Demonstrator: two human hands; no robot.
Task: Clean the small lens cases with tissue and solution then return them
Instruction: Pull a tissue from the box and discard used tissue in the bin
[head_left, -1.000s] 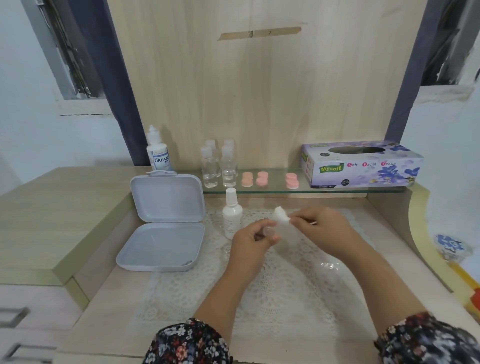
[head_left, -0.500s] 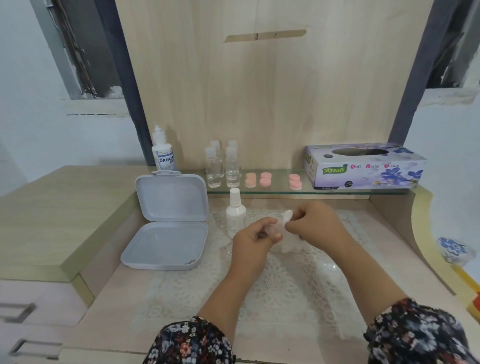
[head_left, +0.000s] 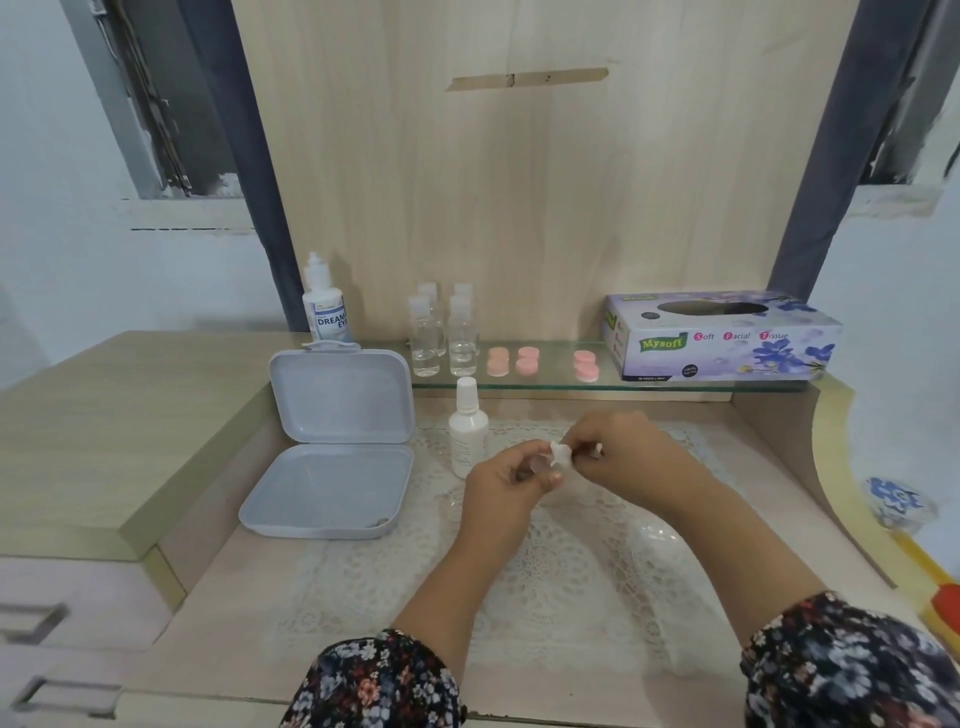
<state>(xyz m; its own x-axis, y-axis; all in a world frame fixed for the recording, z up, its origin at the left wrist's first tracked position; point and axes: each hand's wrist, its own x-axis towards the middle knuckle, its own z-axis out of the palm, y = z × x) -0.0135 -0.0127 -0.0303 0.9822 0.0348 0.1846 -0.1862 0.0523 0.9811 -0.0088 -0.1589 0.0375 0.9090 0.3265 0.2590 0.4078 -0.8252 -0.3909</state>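
The small lens case (head_left: 537, 466) sat between our two hands, held above the lace mat (head_left: 519, 571) on the desk (head_left: 218, 597); it was clear and largely hidden by our fingers, so we could make out little of its shape. Our left hand (head_left: 506, 480) gripped it with curled fingers, while our right hand (head_left: 623, 452) pinched a wad of white tissue (head_left: 561, 453) pressed against the case. Our floral sleeves (head_left: 374, 680) framed the near edge.

Just behind our left hand stood a white spray bottle (head_left: 467, 431), upright on the mat and partly blocked by our knuckles. To its left lay a grey plastic box (head_left: 332, 488), open, with its lid (head_left: 340, 397) standing up behind it.

Farther back, a glass shelf (head_left: 550, 382) carried four clear little bottles (head_left: 441, 338) in a cluster, then three pairs of pink lens cases (head_left: 527, 359) in a row, then a purple tissue box (head_left: 722, 335) at the right end. A solution bottle (head_left: 324, 304) stood at the shelf's left end, behind the box's lid. Behind everything rose a pale wooden panel (head_left: 519, 182).
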